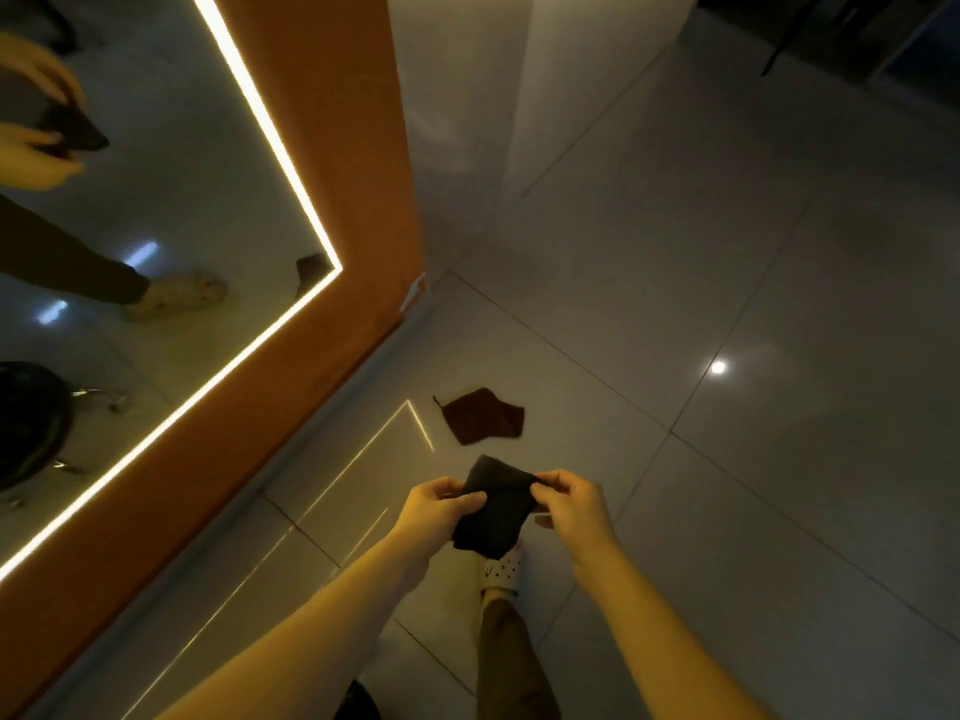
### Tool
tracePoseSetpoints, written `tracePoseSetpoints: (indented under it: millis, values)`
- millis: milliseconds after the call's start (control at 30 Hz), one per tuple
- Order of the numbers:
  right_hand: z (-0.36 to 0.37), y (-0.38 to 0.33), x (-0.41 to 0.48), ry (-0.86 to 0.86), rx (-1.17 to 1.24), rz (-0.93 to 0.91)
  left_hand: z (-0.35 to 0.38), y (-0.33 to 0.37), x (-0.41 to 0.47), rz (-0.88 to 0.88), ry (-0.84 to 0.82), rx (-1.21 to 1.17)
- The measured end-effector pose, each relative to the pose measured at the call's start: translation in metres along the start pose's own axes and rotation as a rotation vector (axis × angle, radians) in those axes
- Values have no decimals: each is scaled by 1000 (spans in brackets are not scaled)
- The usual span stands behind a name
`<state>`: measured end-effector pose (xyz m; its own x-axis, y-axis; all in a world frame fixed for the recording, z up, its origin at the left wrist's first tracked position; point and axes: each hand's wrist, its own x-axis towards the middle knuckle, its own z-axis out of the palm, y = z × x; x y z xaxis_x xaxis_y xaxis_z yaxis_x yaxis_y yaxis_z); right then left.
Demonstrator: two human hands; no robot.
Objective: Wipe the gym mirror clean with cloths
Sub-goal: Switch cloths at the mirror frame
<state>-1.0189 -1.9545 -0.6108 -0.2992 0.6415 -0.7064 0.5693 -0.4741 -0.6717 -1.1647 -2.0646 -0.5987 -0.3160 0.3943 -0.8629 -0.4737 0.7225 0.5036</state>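
Observation:
A dark folded cloth [498, 511] is held in front of me by both hands. My left hand [436, 506] pinches its left edge and my right hand [571, 504] pinches its right edge. A second, brown cloth [485, 415] lies on the tiled floor just beyond, near the wall base. The mirror [156, 200] fills the left side, edged by a glowing light strip and set in an orange frame [332, 148]. Its glass reflects my hands, the dark cloth and my leg.
Glossy grey floor tiles [727, 304] spread to the right, with a lamp's glare spot on them. A white wall corner [467, 96] rises behind the frame. My foot in a white shoe [501, 569] is below the cloth. A dark stool shows in the mirror's lower left.

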Motion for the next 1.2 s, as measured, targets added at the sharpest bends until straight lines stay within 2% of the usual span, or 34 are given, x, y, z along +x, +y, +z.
tracePoseSetpoints:
  millis: [133,267,567,633,767,933,1067,1200]
  values:
    - [-14,31,97,14,30,112,38,9,87,-91,-21,12]
    - [-21,68,172,46,-4,121,72,7,159,-153,-27,30]
    - [-20,143,283,67,-71,199,101,-30,283,-207,-107,41]
    - [-20,159,309,82,-176,217,100,-46,315,-203,-74,88]
    - [-9,181,364,87,-352,265,74,-76,381,-179,101,321]
    - [41,192,436,-9,-453,137,33,-89,462,-22,217,452]
    - [85,194,479,-24,-531,13,18,-105,507,-30,286,375]
    - [127,204,500,-44,-580,30,27,-118,534,-94,270,68]
